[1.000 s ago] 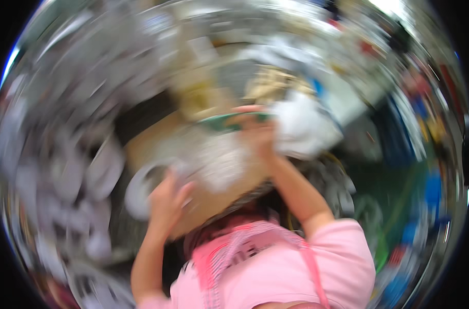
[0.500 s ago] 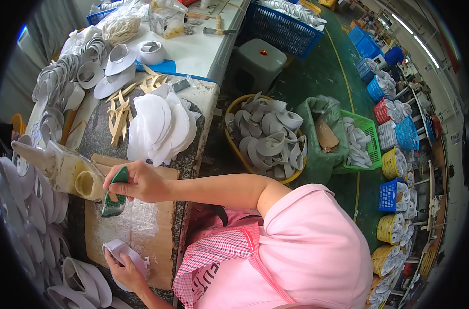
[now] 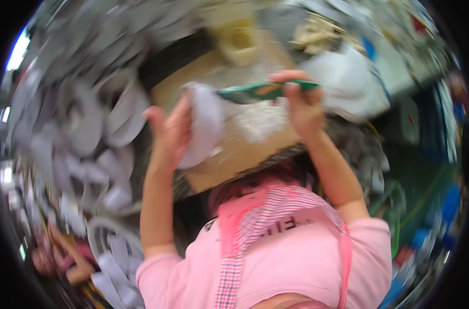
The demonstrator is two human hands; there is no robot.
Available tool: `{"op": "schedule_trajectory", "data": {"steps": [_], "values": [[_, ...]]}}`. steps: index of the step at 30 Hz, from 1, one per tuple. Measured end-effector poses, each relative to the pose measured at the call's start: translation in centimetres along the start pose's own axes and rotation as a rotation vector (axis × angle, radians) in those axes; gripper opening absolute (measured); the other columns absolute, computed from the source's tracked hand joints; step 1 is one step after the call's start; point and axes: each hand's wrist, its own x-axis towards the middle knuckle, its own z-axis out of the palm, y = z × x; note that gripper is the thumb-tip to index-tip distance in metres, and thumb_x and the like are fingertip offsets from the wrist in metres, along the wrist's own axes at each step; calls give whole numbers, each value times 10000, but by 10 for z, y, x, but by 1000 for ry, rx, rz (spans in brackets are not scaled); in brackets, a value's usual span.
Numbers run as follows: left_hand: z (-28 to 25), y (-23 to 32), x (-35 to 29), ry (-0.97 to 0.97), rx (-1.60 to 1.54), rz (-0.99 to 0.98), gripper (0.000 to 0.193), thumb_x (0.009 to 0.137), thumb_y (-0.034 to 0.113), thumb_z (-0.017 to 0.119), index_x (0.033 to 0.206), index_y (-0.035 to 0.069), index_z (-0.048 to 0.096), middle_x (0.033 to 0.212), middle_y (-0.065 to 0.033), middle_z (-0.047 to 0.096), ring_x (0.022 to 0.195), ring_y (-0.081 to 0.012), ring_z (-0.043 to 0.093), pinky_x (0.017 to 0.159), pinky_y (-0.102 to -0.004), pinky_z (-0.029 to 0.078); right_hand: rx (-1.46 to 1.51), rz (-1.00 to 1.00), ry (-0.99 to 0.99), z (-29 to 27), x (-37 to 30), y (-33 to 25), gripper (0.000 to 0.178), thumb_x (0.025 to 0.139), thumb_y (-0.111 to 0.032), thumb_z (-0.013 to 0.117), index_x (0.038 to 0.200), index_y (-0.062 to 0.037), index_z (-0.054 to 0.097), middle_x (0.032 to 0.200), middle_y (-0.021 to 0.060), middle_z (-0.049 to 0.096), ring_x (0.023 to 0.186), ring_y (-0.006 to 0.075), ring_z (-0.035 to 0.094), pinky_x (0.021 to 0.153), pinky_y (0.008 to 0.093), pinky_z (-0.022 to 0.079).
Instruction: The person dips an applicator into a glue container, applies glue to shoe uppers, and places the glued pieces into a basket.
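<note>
My left hand point(image 3: 168, 133) holds a white curved piece point(image 3: 207, 129) on edge, its thumb spread away from the fingers. It is rounded, with a raised band, somewhat like a visor. My right hand point(image 3: 304, 105) pinches a flat green brush-like tool point(image 3: 255, 92) at its far right end. The tool's left tip reaches the upper edge of the white piece; blur hides whether they touch. Below both hands lies a brown cardboard sheet point(image 3: 255, 157) with a whitish smeared patch point(image 3: 262, 121). A yellowish glue-stained container point(image 3: 239, 38) stands at its far edge.
Stacked white flat pieces point(image 3: 342, 77) lie right of the cardboard, with pale wooden pieces point(image 3: 316, 33) beyond. Many white curved pieces point(image 3: 118, 105) crowd the left. A grey basket point(image 3: 103, 232) of white pieces stands lower left, near another person point(image 3: 67, 252).
My view has swung round, so the bench now lies ahead. The green tool has come from beside the container to the white piece, which my left hand has raised.
</note>
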Motion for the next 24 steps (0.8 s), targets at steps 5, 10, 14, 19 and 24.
{"op": "schedule_trajectory", "data": {"steps": [5, 10, 14, 19, 24], "values": [[14, 17, -23, 9, -87, -35, 1119, 540, 840, 93, 1309, 33, 187, 1258, -96, 369, 1130, -189, 370, 945, -327, 267, -51, -97, -101, 30, 18, 11, 151, 817, -87, 499, 902, 15, 571, 799, 105, 598, 730, 163, 567, 571, 239, 426], [9, 20, -22, -41, -158, -10, 1133, 529, 848, 65, 1309, 36, 190, 1264, -98, 363, 1142, -199, 361, 952, -340, 257, -165, -314, -325, 36, 28, 20, 148, 789, -110, 542, 845, 17, 592, 770, 108, 601, 683, 159, 571, 532, 241, 430], [3, 25, -22, -8, -335, 50, 1151, 511, 855, 54, 1306, 36, 202, 1272, -94, 351, 1160, -196, 338, 965, -341, 237, -148, -325, -623, 42, 35, 11, 196, 793, -208, 546, 822, -16, 568, 743, 110, 591, 619, 160, 540, 500, 253, 411], [-4, 22, -26, -21, -289, 13, 1070, 564, 814, 33, 1282, 63, 289, 1255, -46, 372, 1139, -155, 347, 943, -299, 261, -505, -223, -73, 7, 56, 46, 163, 815, -167, 518, 884, -20, 529, 894, 101, 558, 750, 193, 527, 630, 314, 457], [-9, 29, -40, -151, -159, 256, 1058, 573, 811, 6, 1306, 84, 243, 1196, 18, 403, 1067, -77, 356, 841, -218, 299, -74, -408, -485, 52, 37, 23, 92, 821, -146, 500, 816, -57, 523, 703, 120, 528, 571, 175, 446, 462, 237, 373]]}}
